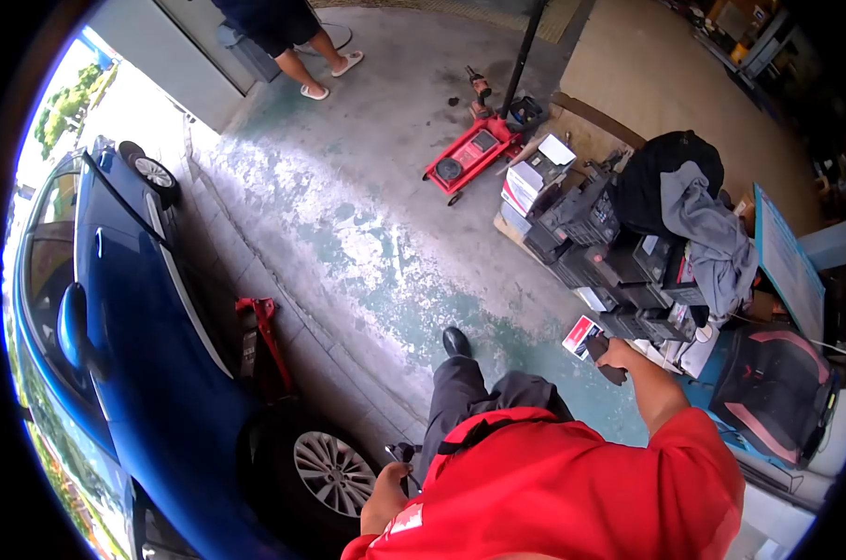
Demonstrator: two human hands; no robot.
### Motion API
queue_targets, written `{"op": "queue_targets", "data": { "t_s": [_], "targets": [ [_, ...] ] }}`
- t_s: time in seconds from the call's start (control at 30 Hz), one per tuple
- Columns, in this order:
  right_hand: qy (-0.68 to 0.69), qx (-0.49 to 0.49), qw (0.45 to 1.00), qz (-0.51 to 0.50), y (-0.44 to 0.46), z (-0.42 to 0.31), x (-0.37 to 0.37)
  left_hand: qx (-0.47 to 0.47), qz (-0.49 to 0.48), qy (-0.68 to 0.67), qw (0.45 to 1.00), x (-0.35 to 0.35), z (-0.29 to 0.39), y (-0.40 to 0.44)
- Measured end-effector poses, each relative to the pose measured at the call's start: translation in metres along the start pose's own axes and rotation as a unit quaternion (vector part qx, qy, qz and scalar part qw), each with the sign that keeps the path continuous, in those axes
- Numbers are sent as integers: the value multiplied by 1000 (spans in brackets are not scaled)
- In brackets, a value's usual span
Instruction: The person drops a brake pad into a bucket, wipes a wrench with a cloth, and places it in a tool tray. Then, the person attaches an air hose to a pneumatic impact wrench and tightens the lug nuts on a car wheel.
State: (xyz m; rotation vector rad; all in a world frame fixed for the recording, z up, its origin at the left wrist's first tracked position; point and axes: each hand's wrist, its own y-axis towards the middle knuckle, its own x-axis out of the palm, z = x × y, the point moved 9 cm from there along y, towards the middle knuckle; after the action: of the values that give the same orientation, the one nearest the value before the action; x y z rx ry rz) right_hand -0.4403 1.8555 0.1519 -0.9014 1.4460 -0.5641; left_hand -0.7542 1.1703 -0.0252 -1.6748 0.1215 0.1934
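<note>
My left hand [386, 495] is low in the view beside the alloy wheel [334, 474] of a blue car [152, 345]. Its fingers are closed around a small dark tool with a metallic part [402, 453]; its exact kind is unclear. Out to the right, my right hand [619, 354] grips a dark flat piece [611, 371], too indistinct to name. Just past that piece lies a red and white printed box or card [581, 336], close to stacked car batteries [642, 322].
A red floor jack [258, 341] stands at the car's side, and another red trolley jack [474, 149] is farther ahead. Dark and grey clothing [698, 205] covers part of the battery stack. A backpack [773, 392] sits right. Another person [297, 37] stands at the far wall.
</note>
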Motion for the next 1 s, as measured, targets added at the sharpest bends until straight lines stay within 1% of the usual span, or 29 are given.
{"op": "queue_targets", "data": {
  "t_s": [0.07, 0.13, 0.23, 0.3, 0.4, 0.43, 0.47, 0.53, 0.57, 0.6, 0.63, 0.67, 0.73, 0.77, 0.83, 0.87, 0.9, 0.93, 0.97, 1.0],
  "targets": [
    [-62, -32, 998, 1, 39, -48, -14, 19, 19, 8, 1000, -63, 42, -3],
    [-39, -29, 998, -43, 51, -106, -40, 36, 35, 16, 999, -126, 87, -13],
    [-57, -41, 996, -55, 99, -180, -62, 60, 67, 24, 996, -220, 166, -10],
    [-66, -33, 993, -89, 125, -231, -83, 73, 91, 25, 993, -285, 220, -8],
    [-68, -25, 991, -111, 182, -285, -117, 90, 122, 18, 988, -376, 302, -19],
    [-68, -46, 992, -92, 204, -301, -131, 98, 130, 17, 987, -406, 329, -26],
    [-59, -47, 993, -94, 228, -313, -149, 104, 137, 18, 985, -437, 355, -38],
    [-43, -29, 996, -73, 255, -339, -194, 122, 146, 24, 981, -495, 401, -61],
    [-29, -36, 998, -52, 244, -354, -254, 141, 145, 23, 979, -521, 433, -98],
    [-13, -51, 998, -37, 262, -374, -269, 159, 154, 24, 975, -545, 458, -108],
    [-19, -45, 999, -12, 292, -395, -271, 187, 163, 17, 969, -574, 499, -135],
    [-8, -39, 998, -40, 286, -420, -323, 232, 164, 3, 959, -602, 552, -203],
    [5, -50, 999, -15, 319, -455, -366, 356, 196, -20, 914, -645, 661, -354],
    [5, -38, 999, -8, 333, -469, -405, 406, 206, -23, 890, -672, 716, -424],
    [72, -40, 996, 35, 373, -499, -430, 476, 243, -8, 845, -711, 776, -472],
    [58, -33, 997, 50, 385, -512, -469, 377, 156, -11, 913, -723, 730, -328],
    [79, -4, 996, 35, 399, -520, -477, 265, 76, 4, 961, -733, 681, -194],
    [100, 23, 995, 20, 411, -527, -486, 306, 64, 51, 949, -761, 710, -187],
    [113, 12, 993, 18, 418, -541, -519, 346, 54, 95, 932, -790, 743, -185],
    [123, -8, 992, 15, 432, -549, -521, 357, 46, 108, 927, -813, 773, -179]
  ]
}}
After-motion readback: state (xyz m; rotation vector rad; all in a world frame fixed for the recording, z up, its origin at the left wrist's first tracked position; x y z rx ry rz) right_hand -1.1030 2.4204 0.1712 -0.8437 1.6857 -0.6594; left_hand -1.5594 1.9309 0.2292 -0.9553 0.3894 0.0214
